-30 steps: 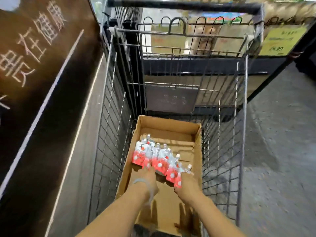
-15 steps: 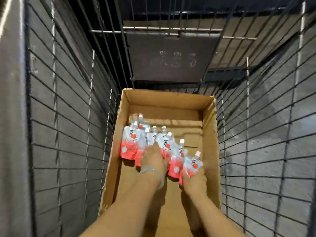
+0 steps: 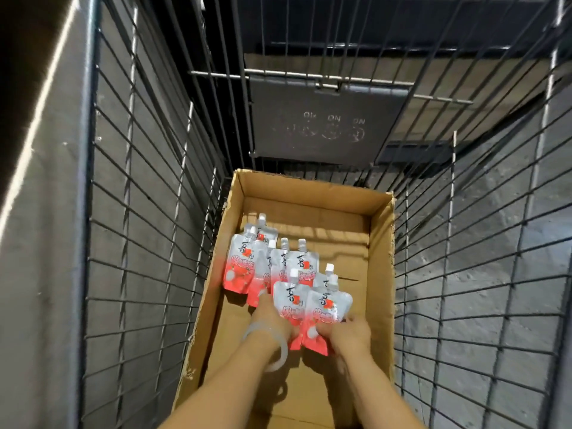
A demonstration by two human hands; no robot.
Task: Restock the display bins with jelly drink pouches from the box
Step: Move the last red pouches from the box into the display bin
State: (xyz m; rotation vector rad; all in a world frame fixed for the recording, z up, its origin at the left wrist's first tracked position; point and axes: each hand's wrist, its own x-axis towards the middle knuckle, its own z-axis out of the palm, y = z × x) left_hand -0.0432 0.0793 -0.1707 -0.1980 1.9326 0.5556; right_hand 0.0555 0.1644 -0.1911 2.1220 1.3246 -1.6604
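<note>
Pouches (image 3: 328,308) lie flat in box (image 3: 379,261), spouts pointing away, both hands gripping.

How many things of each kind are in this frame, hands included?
Jelly drink pouches, counted by visible white caps; some overlap: 8
Cardboard box: 1
Wire cart: 1
Hands, left hand and right hand: 2
Wristband: 1
Total: 13

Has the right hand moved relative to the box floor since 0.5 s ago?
Yes. The right hand has lifted two front pouches off the row, toward the near end of the box.
</note>
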